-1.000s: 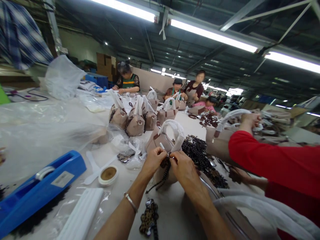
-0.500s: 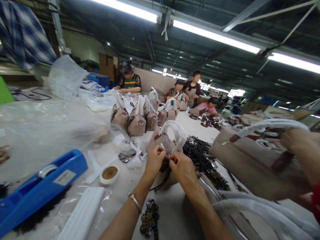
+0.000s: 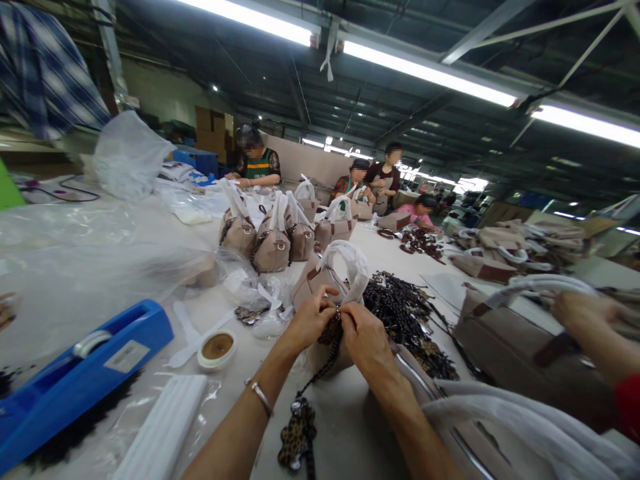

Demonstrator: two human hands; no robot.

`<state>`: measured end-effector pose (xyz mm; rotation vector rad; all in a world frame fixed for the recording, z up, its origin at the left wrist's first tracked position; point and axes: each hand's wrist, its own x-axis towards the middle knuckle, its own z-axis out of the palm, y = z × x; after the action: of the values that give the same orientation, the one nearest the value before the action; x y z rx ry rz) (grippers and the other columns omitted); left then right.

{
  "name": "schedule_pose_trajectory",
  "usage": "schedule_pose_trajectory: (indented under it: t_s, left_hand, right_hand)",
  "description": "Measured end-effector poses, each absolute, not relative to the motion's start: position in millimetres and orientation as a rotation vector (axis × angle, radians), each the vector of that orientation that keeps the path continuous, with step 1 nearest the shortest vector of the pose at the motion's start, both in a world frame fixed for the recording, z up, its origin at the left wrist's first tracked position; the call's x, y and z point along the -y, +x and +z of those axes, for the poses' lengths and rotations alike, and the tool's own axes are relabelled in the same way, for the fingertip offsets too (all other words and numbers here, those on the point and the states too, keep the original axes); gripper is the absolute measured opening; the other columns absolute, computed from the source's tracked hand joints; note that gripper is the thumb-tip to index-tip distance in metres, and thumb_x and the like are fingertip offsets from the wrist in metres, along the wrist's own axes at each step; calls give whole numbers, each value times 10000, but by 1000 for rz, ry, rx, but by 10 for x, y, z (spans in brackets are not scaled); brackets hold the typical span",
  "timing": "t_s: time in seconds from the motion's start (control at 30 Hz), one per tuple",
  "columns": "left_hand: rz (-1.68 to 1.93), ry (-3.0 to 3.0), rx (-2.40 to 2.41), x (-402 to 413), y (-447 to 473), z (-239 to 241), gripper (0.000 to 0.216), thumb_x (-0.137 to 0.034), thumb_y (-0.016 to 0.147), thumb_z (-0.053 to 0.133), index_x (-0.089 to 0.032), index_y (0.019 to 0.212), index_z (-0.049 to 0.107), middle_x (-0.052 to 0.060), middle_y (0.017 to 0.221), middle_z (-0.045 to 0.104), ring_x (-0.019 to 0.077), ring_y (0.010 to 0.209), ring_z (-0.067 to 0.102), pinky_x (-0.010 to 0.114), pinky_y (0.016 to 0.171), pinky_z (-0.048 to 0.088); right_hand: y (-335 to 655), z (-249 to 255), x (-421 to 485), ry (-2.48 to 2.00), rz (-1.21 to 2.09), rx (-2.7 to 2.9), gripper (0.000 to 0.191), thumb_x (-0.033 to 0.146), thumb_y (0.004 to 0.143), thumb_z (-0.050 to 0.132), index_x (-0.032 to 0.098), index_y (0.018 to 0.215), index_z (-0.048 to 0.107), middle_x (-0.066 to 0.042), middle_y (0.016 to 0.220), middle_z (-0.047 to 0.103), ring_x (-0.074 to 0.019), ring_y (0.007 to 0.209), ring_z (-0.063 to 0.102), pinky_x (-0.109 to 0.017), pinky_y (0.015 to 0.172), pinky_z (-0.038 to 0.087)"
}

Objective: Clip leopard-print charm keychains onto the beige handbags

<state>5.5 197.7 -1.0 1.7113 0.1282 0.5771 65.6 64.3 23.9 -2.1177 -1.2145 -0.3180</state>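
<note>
A small beige handbag [image 3: 306,283] with white-wrapped handles [image 3: 353,257] stands in front of me. At its near side, my left hand [image 3: 311,323] and my right hand [image 3: 367,337] meet with fingertips pinched close together. Between them is a leopard-print bag charm [image 3: 330,330] with a dark braided cord [image 3: 324,373] running down from it. My left index finger is lifted off its pinch. What exactly each fingertip grips at the bag's side is too small to make out. Another leopard-print flower-shaped charm [image 3: 297,433] lies on the table below.
A pile of dark braided charms [image 3: 395,313] lies to the right. At left are a blue tape dispenser [image 3: 115,357] and a small round pot [image 3: 217,350]. Finished-looking handbags [image 3: 273,247] stand behind. A co-worker's hand [image 3: 583,310] holds a larger handbag [image 3: 510,340] at right.
My left index finger has lifted and stretched toward the bag, and a white tip no longer shows by it. The co-worker's handbag at right has shifted right and down.
</note>
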Motion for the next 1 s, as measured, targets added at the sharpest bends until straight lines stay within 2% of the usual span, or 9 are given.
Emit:
schedule_pose_trajectory:
  t_s: [0.07,0.2,0.4,0.57,0.8,1.0]
  left_hand:
    - [555,1694,-90,-1971,69,-6,306,-167,792,527,-183,1097,504,-39,691,604,118,629,529,229,609,373]
    - [524,1631,-42,-1949,74,-25,319,-185,808,526,-181,1125,486,-41,689,587,113,619,519,228,602,367]
    - [538,1659,-61,-1950,54,-35,294,-204,812,535,-185,1104,499,-47,675,586,111,613,516,225,603,368]
    - [549,1698,-54,-1975,66,-59,220,-215,820,526,-189,1038,515,-36,700,618,119,626,541,237,634,391]
    - [588,1681,-31,-1965,85,-86,158,-241,831,532,-201,981,504,-15,753,644,136,701,583,246,687,414]
    - [594,1562,-14,-1926,117,-138,158,-250,828,547,-204,960,473,-29,736,596,121,679,562,224,651,406]
  right_hand:
    - [639,248,-651,-2133,-309,1166,244,189,908,380,187,857,618,-52,800,667,-184,767,623,-274,720,419]
    - [633,259,-661,-2193,-300,1045,187,180,860,432,192,906,613,-30,746,679,-184,704,643,-266,654,408]
    - [693,289,-668,-2200,-143,1001,167,226,844,472,217,838,638,-3,685,668,-157,587,612,-241,555,394]
    - [699,297,-695,-2323,-184,1077,128,198,854,503,211,765,594,-10,678,665,-171,632,617,-254,598,380]
    - [650,297,-688,-2420,-353,1135,151,150,909,463,179,898,611,-68,779,706,-200,738,659,-267,605,348]
    - [663,411,-666,-2569,-344,1180,226,182,901,490,207,788,684,-71,687,703,-186,614,640,-263,545,324]
